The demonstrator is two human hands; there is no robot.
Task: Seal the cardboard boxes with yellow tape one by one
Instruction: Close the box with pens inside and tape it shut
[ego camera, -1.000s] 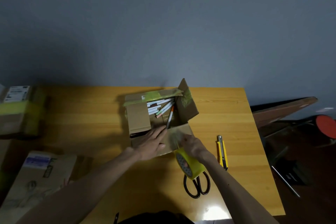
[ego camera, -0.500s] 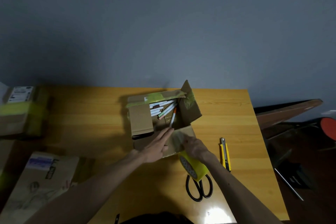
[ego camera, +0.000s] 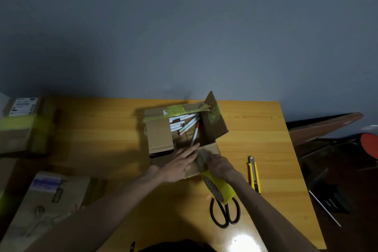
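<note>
Left hand [ego camera: 180, 166] open and flat, fingers straight, pressing the near flap [ego camera: 213, 148] of the open cardboard box [ego camera: 159, 135] at table [ego camera: 102, 129] centre. Right hand [ego camera: 219, 164] holds the yellow tape roll [ego camera: 222, 188] under its palm, with blurred fingertips on the same flap. Pens [ego camera: 185, 122] lie inside. Versus a second ago, both hands are on the flap as before, and the left fingertips are slightly nearer the pens.

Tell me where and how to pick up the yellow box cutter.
Take the box cutter by the middle of its yellow body, coming from above with fingers across its narrow width. It lies flat on the table, both long sides free, metal tip at the far end.
</note>
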